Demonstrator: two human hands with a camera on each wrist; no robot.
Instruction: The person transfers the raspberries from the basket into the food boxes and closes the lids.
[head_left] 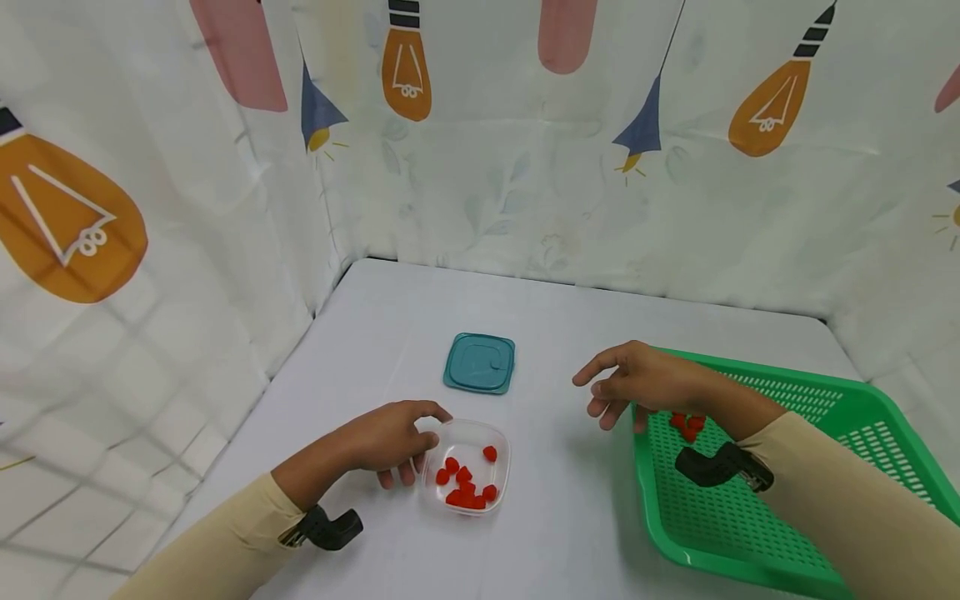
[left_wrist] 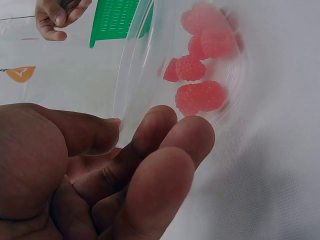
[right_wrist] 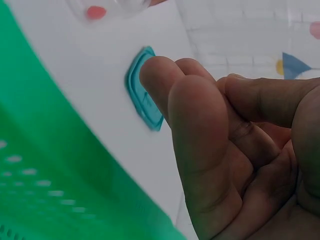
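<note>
My left hand (head_left: 393, 442) is at the left side of a clear plastic container (head_left: 504, 446), thumb and index finger touching its rim. Several red raspberries (head_left: 465, 489) lie inside the container; the left wrist view shows these raspberries (left_wrist: 200, 97) close beyond the fingertips. Above the left edge of a green perforated basket (head_left: 660, 533), my right hand (head_left: 637, 379) hovers with loosely bent fingers. Nothing shows between the right fingers (right_wrist: 197, 107) in the right wrist view. More raspberries (head_left: 688, 425) sit in the basket, partly hidden by the right arm.
A teal square lid (head_left: 480, 363) lies flat on the white table (head_left: 555, 517), beyond the container. Patterned curtains (head_left: 495, 183) hang along the table's back and left sides. The basket takes up the table's right side.
</note>
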